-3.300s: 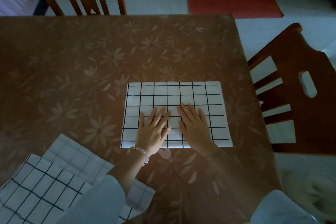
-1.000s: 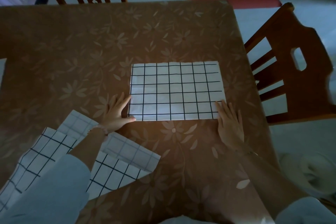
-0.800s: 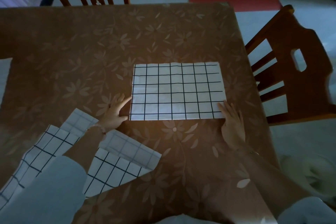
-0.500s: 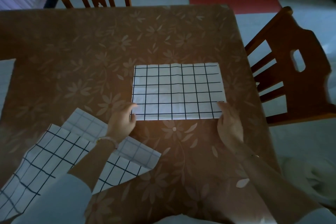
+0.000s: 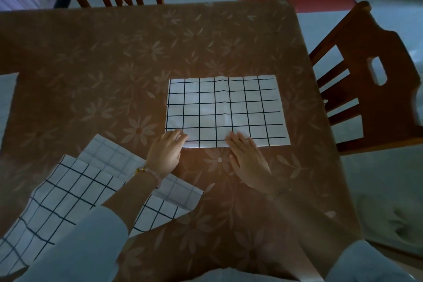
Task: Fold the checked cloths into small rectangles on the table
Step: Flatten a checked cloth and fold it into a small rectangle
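Fingers (image 5: 238,140) of right hand (image 5: 248,160) rest straight on the checked cloth (image 5: 225,110); left hand's (image 5: 166,154) hold is unclear. Uneven lifting could skew the fold.

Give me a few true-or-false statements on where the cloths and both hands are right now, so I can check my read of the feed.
1. The white rectangular cloth with black grid lines lies flat on the brown flower-patterned table. True.
2. The right hand rests on the cloth's far edge. False: its fingers lie flat on the near edge.
3. The left hand covers the cloth's near left corner. True.
4. The loose pile of white checked cloths lies to the right of the flat one. False: it lies at the near left of the table.
5. A brown wooden chair stands at the table's right side. True.
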{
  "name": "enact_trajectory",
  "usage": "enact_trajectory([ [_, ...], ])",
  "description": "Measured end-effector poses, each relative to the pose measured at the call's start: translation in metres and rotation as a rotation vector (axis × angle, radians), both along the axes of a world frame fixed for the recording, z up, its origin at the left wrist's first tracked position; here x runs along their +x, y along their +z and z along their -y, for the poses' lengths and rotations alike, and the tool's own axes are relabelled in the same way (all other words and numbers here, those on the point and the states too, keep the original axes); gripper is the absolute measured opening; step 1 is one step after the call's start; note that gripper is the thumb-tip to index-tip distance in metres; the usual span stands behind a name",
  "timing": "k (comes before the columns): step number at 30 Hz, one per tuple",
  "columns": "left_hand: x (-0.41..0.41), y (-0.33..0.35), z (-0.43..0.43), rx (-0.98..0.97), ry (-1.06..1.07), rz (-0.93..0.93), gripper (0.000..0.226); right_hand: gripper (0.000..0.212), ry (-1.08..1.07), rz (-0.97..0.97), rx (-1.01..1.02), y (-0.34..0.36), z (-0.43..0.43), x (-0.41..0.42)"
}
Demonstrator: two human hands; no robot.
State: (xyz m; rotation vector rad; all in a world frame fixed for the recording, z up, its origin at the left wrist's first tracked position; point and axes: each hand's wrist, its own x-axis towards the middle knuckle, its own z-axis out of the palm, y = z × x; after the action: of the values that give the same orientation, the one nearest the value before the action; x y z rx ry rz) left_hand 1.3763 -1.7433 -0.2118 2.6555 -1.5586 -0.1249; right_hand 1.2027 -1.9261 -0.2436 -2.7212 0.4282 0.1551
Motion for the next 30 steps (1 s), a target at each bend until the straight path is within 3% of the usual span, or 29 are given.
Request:
enact_trajectory([
  [4,0.008,-0.002,-0.009,0.0,0.057,0.026,0.041,0.065,0.033,-0.028,-0.019,-0.008,0.005,-0.002],
  [9,0.019,-0.004,-0.022,-0.03,0.072,0.079,0.009,0.064,-0.021,0.032,0.01,-0.004,0.0,0.001],
  [13,0.01,-0.007,-0.023,-0.12,0.063,0.076,0.01,0.054,-0.09,0.182,-0.032,0.0,-0.012,0.005],
  [17,-0.018,-0.001,-0.012,-0.238,-0.025,0.101,0.018,0.05,-0.029,0.314,-0.046,0.001,-0.025,0.007],
  [25,-0.07,0.008,0.014,-0.377,-0.184,0.007,0.008,0.038,-0.06,0.373,-0.034,0.002,-0.021,-0.021],
  [30,-0.078,0.006,0.023,-0.329,-0.283,-0.1,0.016,0.033,-0.096,0.37,0.044,0.003,-0.011,-0.037],
])
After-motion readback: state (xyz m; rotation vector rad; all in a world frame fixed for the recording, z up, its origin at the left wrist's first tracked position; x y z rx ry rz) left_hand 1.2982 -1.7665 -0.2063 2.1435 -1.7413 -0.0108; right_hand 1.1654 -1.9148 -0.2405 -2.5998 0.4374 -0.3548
